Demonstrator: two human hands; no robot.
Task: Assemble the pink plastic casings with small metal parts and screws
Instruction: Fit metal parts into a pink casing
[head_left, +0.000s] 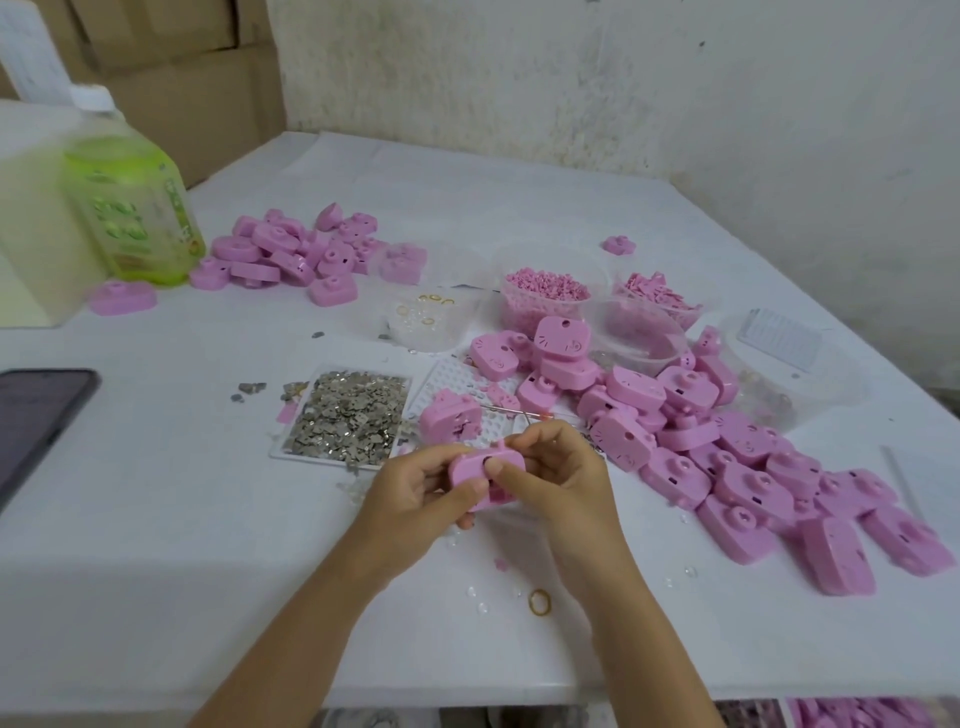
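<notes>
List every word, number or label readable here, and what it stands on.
No text is legible.
Green plastic bottle: label print too blurred to read.
White ribbed card in clear tub: unreadable.
Dark phone screen: no text showing.
Pink plastic casings: moulded faces, no words.

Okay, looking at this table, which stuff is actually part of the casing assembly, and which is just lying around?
For the job:
casing, held by left hand and right hand
metal parts
casing pile
pink bits

Lying about:
green bottle
phone
rubber band
</notes>
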